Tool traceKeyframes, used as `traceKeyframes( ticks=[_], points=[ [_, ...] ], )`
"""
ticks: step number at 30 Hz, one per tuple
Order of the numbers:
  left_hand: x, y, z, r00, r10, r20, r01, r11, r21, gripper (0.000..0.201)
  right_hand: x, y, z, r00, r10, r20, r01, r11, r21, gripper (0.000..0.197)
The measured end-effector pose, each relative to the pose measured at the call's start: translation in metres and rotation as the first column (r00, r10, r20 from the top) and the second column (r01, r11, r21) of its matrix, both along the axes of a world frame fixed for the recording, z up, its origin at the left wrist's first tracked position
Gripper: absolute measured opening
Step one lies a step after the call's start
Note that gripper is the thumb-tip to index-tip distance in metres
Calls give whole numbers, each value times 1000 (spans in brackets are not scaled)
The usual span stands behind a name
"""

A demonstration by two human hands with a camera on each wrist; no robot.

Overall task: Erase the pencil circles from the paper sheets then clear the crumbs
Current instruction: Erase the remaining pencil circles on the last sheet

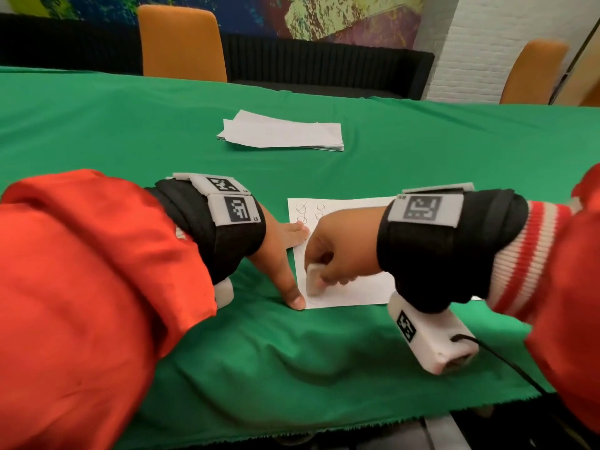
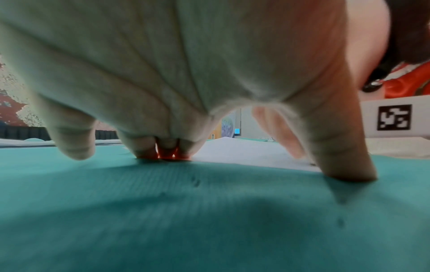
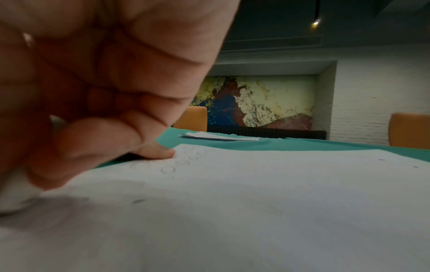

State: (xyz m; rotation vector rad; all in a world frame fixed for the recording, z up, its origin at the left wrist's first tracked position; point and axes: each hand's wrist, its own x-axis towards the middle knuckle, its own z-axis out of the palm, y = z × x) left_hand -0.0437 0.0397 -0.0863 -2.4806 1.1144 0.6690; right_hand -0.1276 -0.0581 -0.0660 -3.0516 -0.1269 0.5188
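Note:
A white paper sheet (image 1: 354, 287) with pencil circles (image 1: 302, 209) along its far left part lies on the green cloth (image 1: 130, 131) in front of me. My right hand (image 1: 334, 251) pinches a white eraser (image 1: 313, 280) and presses it on the sheet's near left corner. My left hand (image 1: 282, 254) lies spread beside the sheet, with its thumb and straight fingers pressing down the left edge. In the right wrist view the paper sheet (image 3: 256, 211) fills the foreground, faint circles (image 3: 184, 163) lie near the fingers, and a few dark crumbs (image 3: 138, 201) sit on it.
A stack of white sheets (image 1: 282, 133) lies farther back on the table. Two orange chairs (image 1: 181, 43) stand behind the far edge. The cloth's frayed front edge (image 1: 324, 427) hangs just below my arms, and a black cable (image 1: 506, 365) trails from my right wrist.

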Motion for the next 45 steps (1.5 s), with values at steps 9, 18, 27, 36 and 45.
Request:
traceKeyframes(
  ticks=[9,18,27,36,45],
  points=[
    [2,-2,-2,1000,-3,-24,3,999,-34,114,-4,7,-2,995,70,65,-65,994,-87,11],
    [1,-2,-2,999,-45,-28,43,997,-61,104,0,9,-2,992,44,115,-39,998,-51,19],
    [9,-1,-7,998,-55,-11,55,997,-48,116,-12,12,-1,994,62,89,-58,997,-42,8],
    [13,-3,-10,999,-30,-19,29,999,-44,125,-16,12,-2,993,109,51,-105,992,-68,10],
    [9,-3,-7,1000,-12,-12,12,998,-65,121,-17,17,0,990,140,25,-136,984,-117,23]
  ],
)
